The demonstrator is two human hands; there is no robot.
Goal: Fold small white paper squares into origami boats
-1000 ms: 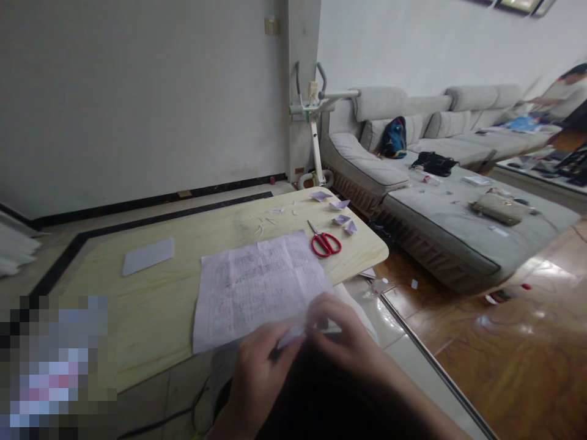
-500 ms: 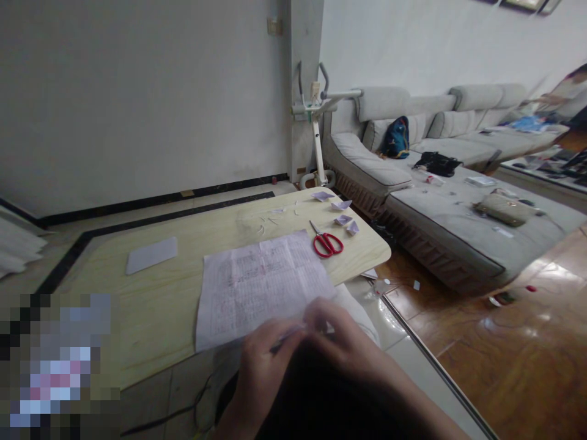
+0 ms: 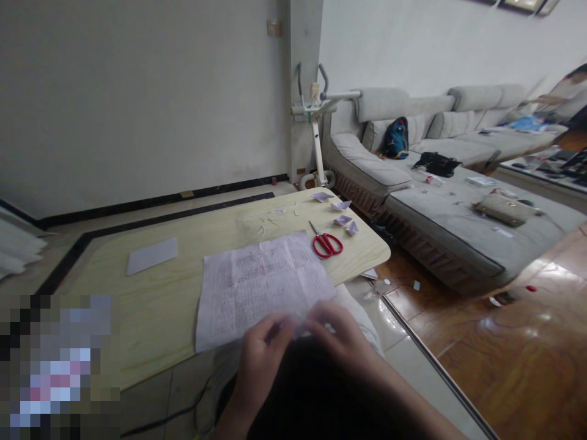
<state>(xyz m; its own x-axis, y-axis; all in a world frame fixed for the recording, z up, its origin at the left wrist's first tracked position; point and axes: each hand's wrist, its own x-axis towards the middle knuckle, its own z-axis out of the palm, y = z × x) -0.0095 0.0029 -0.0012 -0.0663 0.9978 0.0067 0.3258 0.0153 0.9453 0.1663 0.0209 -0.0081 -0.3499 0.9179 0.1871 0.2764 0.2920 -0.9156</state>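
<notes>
My left hand (image 3: 267, 342) and my right hand (image 3: 337, 330) meet in front of me at the table's near edge. Between their fingertips is a small piece of whitish paper (image 3: 300, 324), blurred and mostly hidden; both hands pinch it. Just beyond lies a large creased printed sheet (image 3: 261, 284), flat on the table. Red-handled scissors (image 3: 326, 244) rest at the sheet's far right corner, blades pointing away. Several small folded paper boats (image 3: 343, 220) sit near the table's far right corner. Thin paper strips (image 3: 270, 220) are scattered behind the sheet.
The pale wooden table (image 3: 156, 311) has a rounded right corner. A stack of white paper (image 3: 152, 255) lies on its left part. To the right stands a grey sofa (image 3: 440, 220) with bags on it. Exercise equipment (image 3: 316, 134) stands behind. Another person (image 3: 571, 95) is at far right.
The fingers of both hands have shifted slightly around the small paper, which shows a little more between the fingertips. The sheet, scissors and folded boats stay in place.
</notes>
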